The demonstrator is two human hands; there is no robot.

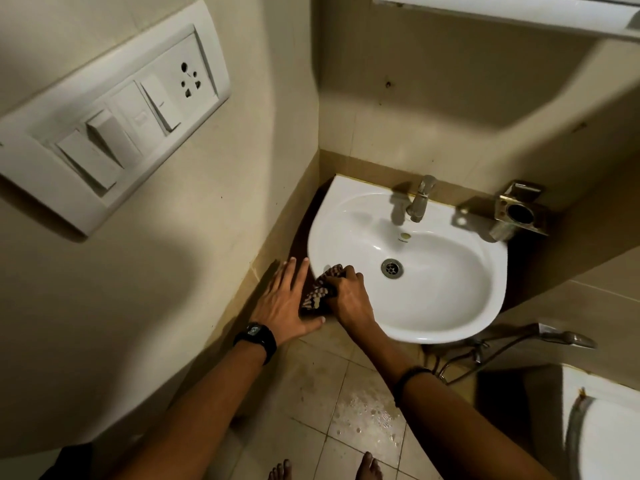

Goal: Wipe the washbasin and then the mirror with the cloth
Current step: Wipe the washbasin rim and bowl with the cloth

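A white washbasin hangs in the corner, with a metal tap at its back and a drain in the bowl. My right hand is shut on a dark checked cloth and presses it on the basin's front left rim. Just left of the cloth, my left hand lies flat with fingers spread, beside the basin's edge. It wears a black watch. Only the bottom frame of the mirror shows at the top right.
A white switch plate with a socket sits on the left wall. A metal holder is fixed right of the tap. A hand sprayer hangs under the basin. A white toilet stands bottom right. The tiled floor is wet.
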